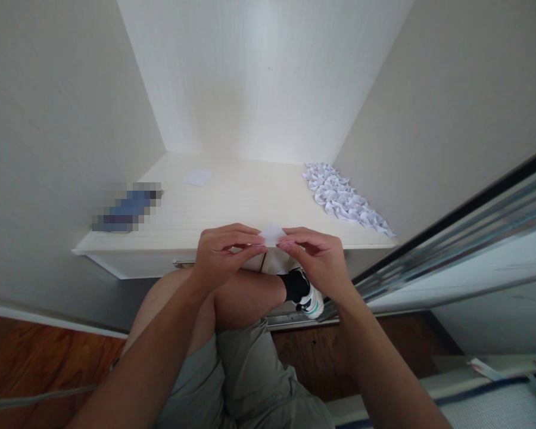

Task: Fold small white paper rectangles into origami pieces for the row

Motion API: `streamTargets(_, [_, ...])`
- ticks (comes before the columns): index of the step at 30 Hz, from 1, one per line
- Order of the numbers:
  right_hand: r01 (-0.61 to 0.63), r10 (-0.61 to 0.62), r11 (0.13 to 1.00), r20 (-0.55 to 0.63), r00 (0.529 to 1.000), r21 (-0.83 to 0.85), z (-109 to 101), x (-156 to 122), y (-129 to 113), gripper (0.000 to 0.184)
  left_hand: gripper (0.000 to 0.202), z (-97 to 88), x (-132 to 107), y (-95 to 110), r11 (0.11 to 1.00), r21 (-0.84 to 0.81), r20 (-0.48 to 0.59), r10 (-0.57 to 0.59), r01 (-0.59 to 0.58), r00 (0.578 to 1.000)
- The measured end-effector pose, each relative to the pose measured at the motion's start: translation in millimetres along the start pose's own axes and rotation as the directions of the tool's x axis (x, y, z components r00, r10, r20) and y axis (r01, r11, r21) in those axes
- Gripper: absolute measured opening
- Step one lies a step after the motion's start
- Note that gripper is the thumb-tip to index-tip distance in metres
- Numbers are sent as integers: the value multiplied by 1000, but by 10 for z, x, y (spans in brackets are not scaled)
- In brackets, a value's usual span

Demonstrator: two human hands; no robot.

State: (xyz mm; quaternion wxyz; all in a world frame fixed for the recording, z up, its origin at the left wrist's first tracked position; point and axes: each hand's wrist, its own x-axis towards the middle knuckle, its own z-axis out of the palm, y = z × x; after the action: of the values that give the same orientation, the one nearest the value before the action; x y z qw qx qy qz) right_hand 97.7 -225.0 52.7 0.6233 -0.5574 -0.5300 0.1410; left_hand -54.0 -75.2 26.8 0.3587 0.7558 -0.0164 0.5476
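Between my two hands a small piece of white paper [272, 233] is held up at the front edge of the pale wooden shelf [245, 205]. My left hand [227, 247] pinches its left side between thumb and fingers. On the opposite side, the thumb and fingertips of my right hand [317, 253] grip the paper. Its lower part is partly hidden by the fingertips. Farther back on the shelf lies a flat sheet of white paper [199, 177]. Along the right wall runs a heap of many small folded white paper pieces [339, 193].
A blurred blue object [129, 210] lies at the shelf's left end. Walls enclose the shelf on three sides. Below it are a drawer handle [184, 263] and my crossed leg with a white shoe [313, 302]. A metal sliding-door track [451, 238] slants along the right.
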Motion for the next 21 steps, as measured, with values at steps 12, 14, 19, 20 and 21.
streamTargets(12, [-288,337,911,-130,933,294,269,70,-6,17,10,79,14,71,762,-379,59,-547,525,835])
streamTargets(14, [-310,388,869,-144,910,386,314,90,34,19,13,85,22,53,717,-422,44,-595,555,802])
streamTargets(19, [-361,479,799,-145,866,481,370,145,85,24,21,93,51,23,644,-468,29,-673,605,739])
streamTargets(20, [-372,494,789,-146,857,488,376,157,89,26,23,93,58,19,638,-459,29,-684,618,729])
streamTargets(21, [-382,508,782,-148,848,492,381,168,92,27,24,92,65,15,634,-450,26,-695,629,719])
